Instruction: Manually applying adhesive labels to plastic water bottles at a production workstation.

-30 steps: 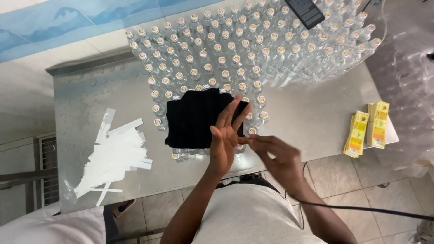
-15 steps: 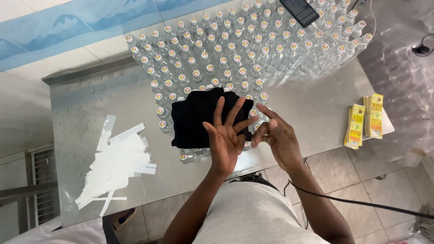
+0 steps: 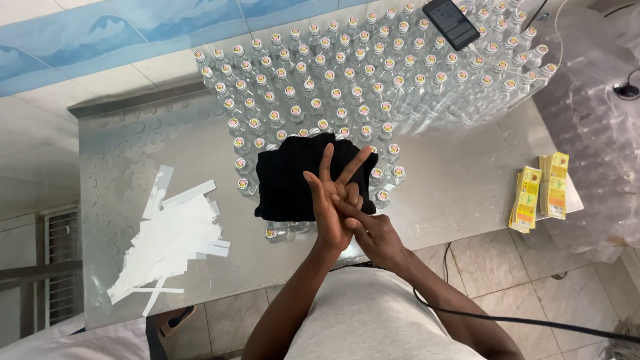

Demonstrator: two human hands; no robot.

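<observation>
Since half a second ago, the right hand (image 3: pixel 372 233) has slid in under the left hand (image 3: pixel 333 203), its fingertips now touching the left palm. Left fingers (image 3: pixel 352 167) are spread apart, gripping nothing, over the black cloth (image 3: pixel 290 177) lying on the bottles (image 3: pixel 373 73). White strips (image 3: pixel 170 237) lie at nine o'clock, yellow label stacks (image 3: pixel 541 190) at three.

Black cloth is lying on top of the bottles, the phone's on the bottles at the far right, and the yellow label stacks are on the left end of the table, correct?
Not quite. The yellow label stacks sit at the right end of the table, as the head view shows; white paper strips lie on the left. The black cloth does lie on the bottles, and the phone rests on them at far right.
</observation>
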